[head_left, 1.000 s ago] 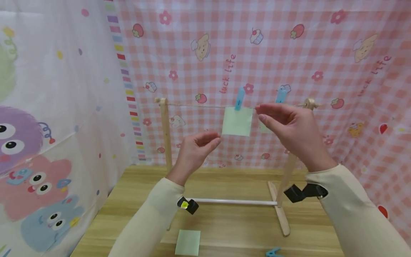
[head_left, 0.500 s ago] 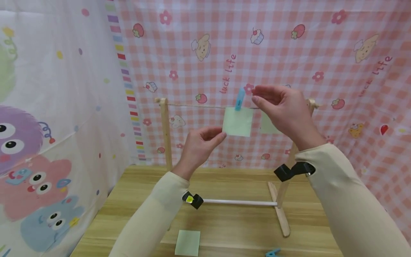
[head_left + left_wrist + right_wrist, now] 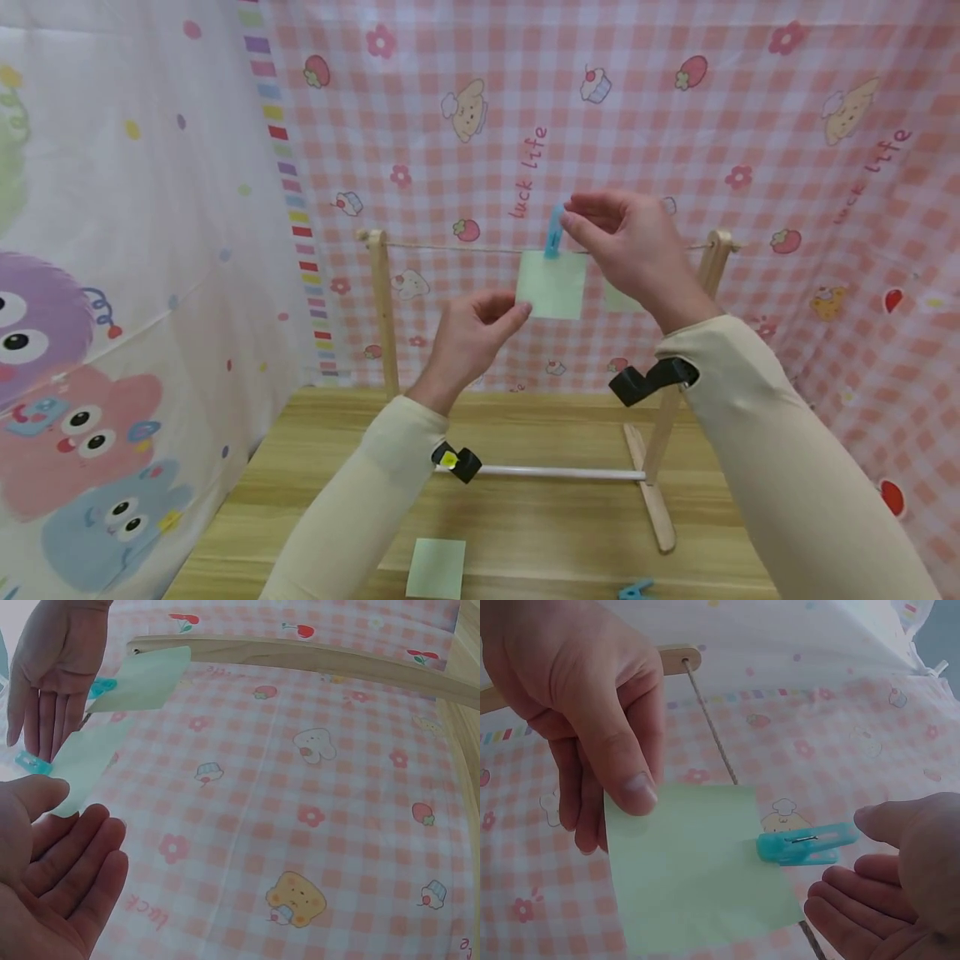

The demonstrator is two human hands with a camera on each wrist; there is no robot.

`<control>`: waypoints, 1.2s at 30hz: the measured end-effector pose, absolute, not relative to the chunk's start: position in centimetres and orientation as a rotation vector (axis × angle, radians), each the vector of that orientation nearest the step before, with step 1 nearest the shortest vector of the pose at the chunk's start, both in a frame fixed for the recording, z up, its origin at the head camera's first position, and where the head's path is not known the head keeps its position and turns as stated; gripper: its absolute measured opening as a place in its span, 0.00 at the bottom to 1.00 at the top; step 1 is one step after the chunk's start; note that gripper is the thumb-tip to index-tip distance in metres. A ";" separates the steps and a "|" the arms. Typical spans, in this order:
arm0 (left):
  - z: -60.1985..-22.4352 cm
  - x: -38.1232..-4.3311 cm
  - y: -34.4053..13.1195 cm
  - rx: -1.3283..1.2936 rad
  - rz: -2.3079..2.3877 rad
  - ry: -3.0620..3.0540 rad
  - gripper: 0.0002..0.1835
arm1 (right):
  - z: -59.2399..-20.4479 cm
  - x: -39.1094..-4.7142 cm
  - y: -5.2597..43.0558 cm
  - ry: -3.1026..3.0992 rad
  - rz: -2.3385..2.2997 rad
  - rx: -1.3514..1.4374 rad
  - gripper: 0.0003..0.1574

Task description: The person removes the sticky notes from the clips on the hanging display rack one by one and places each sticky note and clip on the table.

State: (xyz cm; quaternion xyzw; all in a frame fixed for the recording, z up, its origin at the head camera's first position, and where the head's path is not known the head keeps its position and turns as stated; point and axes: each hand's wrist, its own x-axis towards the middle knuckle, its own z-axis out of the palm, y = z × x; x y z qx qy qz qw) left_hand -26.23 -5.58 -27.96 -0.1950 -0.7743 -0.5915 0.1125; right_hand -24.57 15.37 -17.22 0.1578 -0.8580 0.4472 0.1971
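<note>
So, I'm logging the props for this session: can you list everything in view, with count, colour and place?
Paper squares: 3, pale green, two clipped to the rope, one on the table
Clothespins: 3, blue, one on each hanging square, one on the table
Rope: 1, beige, strung across the frame's top
Frame: 1, light wood, on the table
Rod: 1, white, low on the frame
Table: 1, wood-toned, beneath
Checked cloth: at least 1, pink-and-white, behind and right
Cartoon cloth: 1, white, left
Wrist cameras: 2, black, one per cuff
Sleeves: 2, cream, both arms
Left hand: 1, bare, pinching the left hanging square's edge
Right hand: 1, bare, at that square's clothespin
</note>
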 end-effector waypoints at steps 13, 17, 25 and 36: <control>-28.3 -26.4 -5.5 -0.564 -1.750 -2.235 0.13 | -17.2 -25.1 14.4 -2.411 1.264 0.417 0.28; -28.4 -26.4 -5.5 -0.562 -1.744 -2.226 0.12 | -17.4 -25.2 14.5 -2.386 1.277 0.429 0.26; -28.5 -26.7 -5.5 -0.554 -1.751 -2.214 0.12 | -18.0 -25.4 14.8 -2.288 1.345 0.459 0.23; -28.6 -26.7 -5.6 -0.534 -1.747 -2.221 0.12 | -17.8 -25.3 14.1 -2.188 1.381 0.393 0.20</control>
